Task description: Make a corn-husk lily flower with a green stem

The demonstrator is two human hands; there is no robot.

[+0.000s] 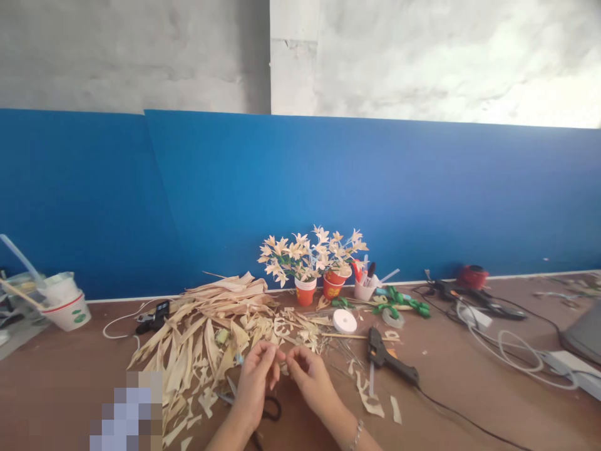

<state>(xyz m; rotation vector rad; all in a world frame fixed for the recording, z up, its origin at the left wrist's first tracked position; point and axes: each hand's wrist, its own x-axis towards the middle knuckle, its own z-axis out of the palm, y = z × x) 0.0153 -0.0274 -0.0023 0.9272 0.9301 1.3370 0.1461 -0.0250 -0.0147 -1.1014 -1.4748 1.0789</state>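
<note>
Beige husks [228, 297] lie near both hands [253, 382] [314, 381], fingers [304, 355] curled, grip unclear.

Dry husks [206, 341], pale tan (ragged), heaped

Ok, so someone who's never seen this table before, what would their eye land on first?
Probably the pale flowers, bunched above red cups near the back of the table, against the blue panel. Next, perhaps, the heap of dry husks beyond and left of the left hand, then the black glue gun right of the right hand.
</note>
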